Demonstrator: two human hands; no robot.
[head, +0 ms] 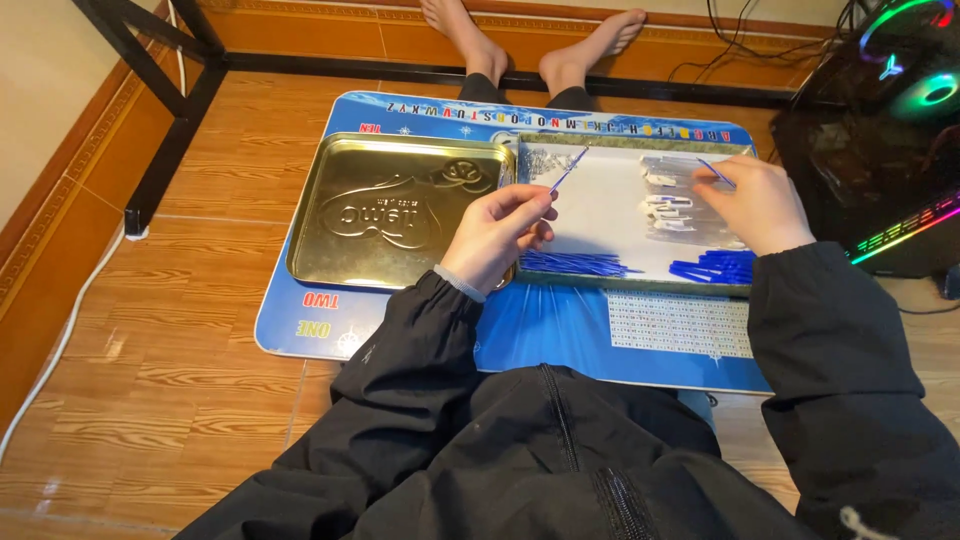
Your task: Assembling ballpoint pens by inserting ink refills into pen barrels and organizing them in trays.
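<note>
My left hand (497, 234) pinches a thin blue stick (568, 170) that points up over the white-lined tin tray (600, 205). My right hand (758, 203) holds another thin blue piece (716, 171) above a row of small clear and white parts (672, 205) in the same tray. Along the tray's near edge lie two heaps of blue sticks, one (572, 264) near my left hand and one (715, 266) below my right hand. A cluster of tiny metal bits (545, 160) lies in the tray's far left corner.
A golden tin lid (400, 210) with an embossed heart lies left of the tray, both on a blue lettered mat (330, 310) over a wooden floor. My bare feet (530, 45) stretch beyond the mat. A lit computer case (880, 130) stands at right, a black table frame (165, 120) at left.
</note>
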